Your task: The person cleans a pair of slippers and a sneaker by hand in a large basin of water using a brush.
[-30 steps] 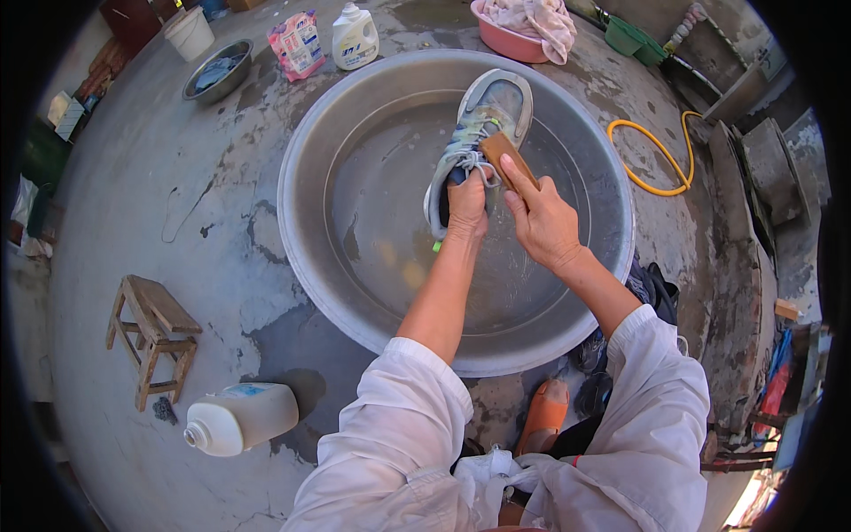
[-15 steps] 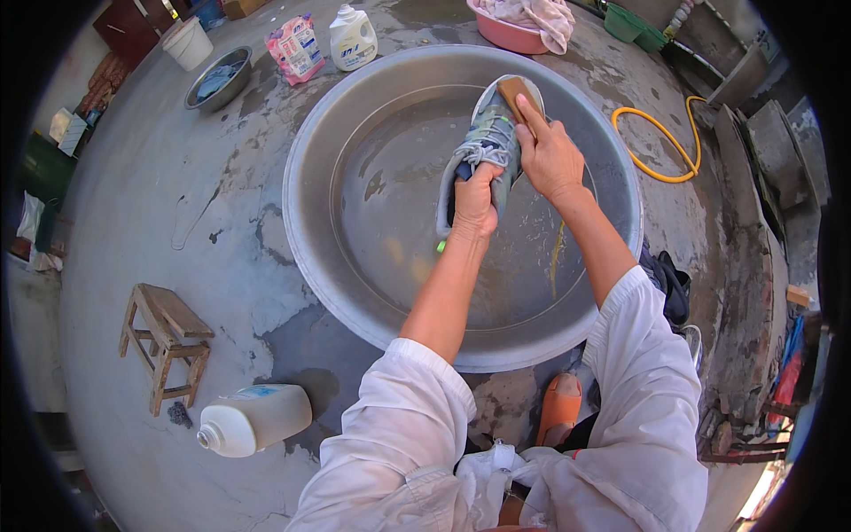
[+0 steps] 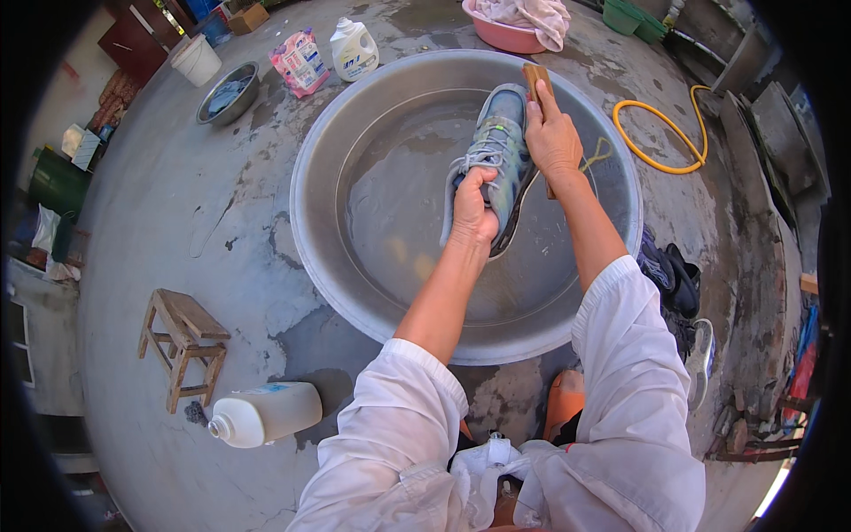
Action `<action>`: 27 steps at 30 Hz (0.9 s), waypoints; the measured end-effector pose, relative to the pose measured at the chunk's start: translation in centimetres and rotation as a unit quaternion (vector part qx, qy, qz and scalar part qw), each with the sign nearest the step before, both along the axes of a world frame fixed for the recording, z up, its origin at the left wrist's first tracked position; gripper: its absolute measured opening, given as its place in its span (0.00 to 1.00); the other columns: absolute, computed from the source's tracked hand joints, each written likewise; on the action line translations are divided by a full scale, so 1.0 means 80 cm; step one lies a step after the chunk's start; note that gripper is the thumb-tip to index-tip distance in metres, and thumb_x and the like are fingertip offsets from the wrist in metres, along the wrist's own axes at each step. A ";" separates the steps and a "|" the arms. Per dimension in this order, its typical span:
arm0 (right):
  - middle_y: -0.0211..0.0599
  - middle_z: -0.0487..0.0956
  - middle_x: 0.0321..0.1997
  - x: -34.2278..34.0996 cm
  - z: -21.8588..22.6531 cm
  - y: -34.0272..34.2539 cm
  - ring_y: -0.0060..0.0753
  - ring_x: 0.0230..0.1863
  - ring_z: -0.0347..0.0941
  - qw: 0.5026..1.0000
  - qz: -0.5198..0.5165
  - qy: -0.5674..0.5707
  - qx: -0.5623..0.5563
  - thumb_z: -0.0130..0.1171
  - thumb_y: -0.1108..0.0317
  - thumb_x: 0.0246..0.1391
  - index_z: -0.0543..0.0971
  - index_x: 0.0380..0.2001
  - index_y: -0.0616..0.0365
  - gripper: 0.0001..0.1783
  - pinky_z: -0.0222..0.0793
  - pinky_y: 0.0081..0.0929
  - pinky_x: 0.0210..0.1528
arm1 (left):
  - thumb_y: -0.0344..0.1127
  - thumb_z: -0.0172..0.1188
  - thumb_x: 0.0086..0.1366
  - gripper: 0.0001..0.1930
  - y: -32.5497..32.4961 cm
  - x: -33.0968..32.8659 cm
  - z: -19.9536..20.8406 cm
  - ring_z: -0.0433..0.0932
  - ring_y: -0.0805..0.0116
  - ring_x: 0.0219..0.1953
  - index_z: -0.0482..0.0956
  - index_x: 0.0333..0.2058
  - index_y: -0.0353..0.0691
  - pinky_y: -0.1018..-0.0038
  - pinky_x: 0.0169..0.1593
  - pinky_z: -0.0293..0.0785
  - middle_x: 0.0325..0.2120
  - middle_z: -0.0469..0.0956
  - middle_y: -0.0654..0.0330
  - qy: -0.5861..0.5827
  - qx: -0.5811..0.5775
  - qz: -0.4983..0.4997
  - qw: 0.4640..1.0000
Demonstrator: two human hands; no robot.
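A small wooden stool (image 3: 182,341) stands on the cracked, damp concrete floor (image 3: 168,222), with a white plastic bottle (image 3: 264,413) lying on its side just beside it. At the far edge, a white jug of detergent (image 3: 354,49) and a pink soap-powder bag (image 3: 300,60) sit side by side, near a small metal bowl (image 3: 228,92) and a white bucket (image 3: 197,60). A pink basin (image 3: 501,35) heaped with pale laundry (image 3: 532,12) rests beyond them. A yellow hose (image 3: 660,146) loops across the floor to the right, green tubs (image 3: 634,18) behind it, and dark shoes (image 3: 669,275) lie lower on the right.
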State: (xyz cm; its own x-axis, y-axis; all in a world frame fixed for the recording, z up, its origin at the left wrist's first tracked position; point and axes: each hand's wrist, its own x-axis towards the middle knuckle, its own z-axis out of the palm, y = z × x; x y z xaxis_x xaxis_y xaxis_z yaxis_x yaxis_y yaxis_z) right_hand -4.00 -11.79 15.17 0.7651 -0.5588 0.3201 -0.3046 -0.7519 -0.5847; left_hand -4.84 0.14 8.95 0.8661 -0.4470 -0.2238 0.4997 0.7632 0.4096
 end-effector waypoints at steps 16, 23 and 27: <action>0.48 0.74 0.44 -0.029 -0.061 0.006 0.48 0.44 0.70 0.967 0.114 -0.052 0.222 0.40 0.51 0.55 0.60 0.58 0.37 0.27 0.64 0.35 0.47 | 0.62 0.44 0.59 0.36 0.030 -0.008 0.024 0.65 0.55 0.52 0.63 0.50 0.31 0.62 0.58 0.56 0.49 0.67 0.50 -0.080 -0.003 0.020 0.997; 0.44 0.66 0.57 -0.020 -0.100 -0.003 0.41 0.56 0.63 0.839 0.232 -0.126 0.476 0.43 0.50 0.55 0.58 0.60 0.47 0.30 0.57 0.29 0.55 | 0.53 0.36 0.63 0.27 0.034 0.006 0.020 0.66 0.53 0.52 0.68 0.47 0.35 0.59 0.58 0.57 0.48 0.69 0.50 0.069 0.039 0.128 0.989; 0.44 0.63 0.59 -0.025 -0.106 0.014 0.44 0.58 0.60 0.841 0.261 -0.122 0.458 0.42 0.50 0.55 0.55 0.60 0.44 0.31 0.54 0.30 0.58 | 0.42 0.36 0.59 0.22 0.012 0.013 0.035 0.71 0.54 0.47 0.71 0.41 0.32 0.58 0.53 0.64 0.42 0.72 0.49 0.045 0.075 0.138 0.987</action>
State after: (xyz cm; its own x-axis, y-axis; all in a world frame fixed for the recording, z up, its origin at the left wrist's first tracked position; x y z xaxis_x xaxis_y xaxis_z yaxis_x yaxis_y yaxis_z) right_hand -5.98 -10.68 6.67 0.9567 -0.2646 0.1212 0.1399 0.0532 -0.9887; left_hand -3.80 1.14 11.76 0.9240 -0.1529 -0.3504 0.3206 0.8093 0.4922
